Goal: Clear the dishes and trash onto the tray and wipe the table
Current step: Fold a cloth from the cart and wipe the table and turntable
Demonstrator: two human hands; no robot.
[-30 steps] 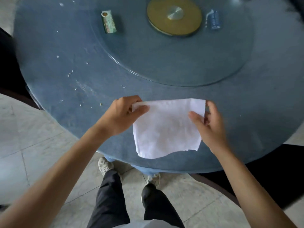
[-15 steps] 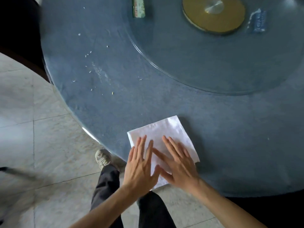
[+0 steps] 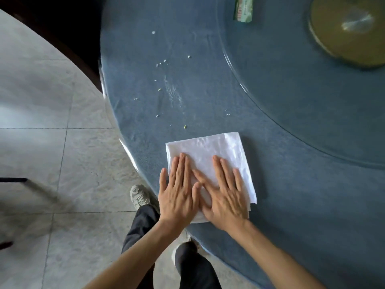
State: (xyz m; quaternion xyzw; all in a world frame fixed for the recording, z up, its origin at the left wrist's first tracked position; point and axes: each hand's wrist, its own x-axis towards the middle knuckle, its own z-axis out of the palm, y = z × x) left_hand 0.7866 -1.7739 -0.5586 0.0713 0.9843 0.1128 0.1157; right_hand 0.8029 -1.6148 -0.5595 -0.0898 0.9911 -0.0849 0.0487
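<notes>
Both hands, left hand point(image 3: 178, 195) and right hand point(image 3: 224, 197), lie flat with fingers spread on the folded white napkin point(image 3: 210, 155) near the table point(image 3: 291, 163) edge (crumbs point(image 3: 162, 63), maybe rice, scattered beyond), gripping nothing.

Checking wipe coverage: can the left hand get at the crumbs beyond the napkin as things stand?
Probably yes. The left hand lies flat on the white napkin, and the crumbs sit farther out on bare tabletop, with nothing standing between.
</notes>
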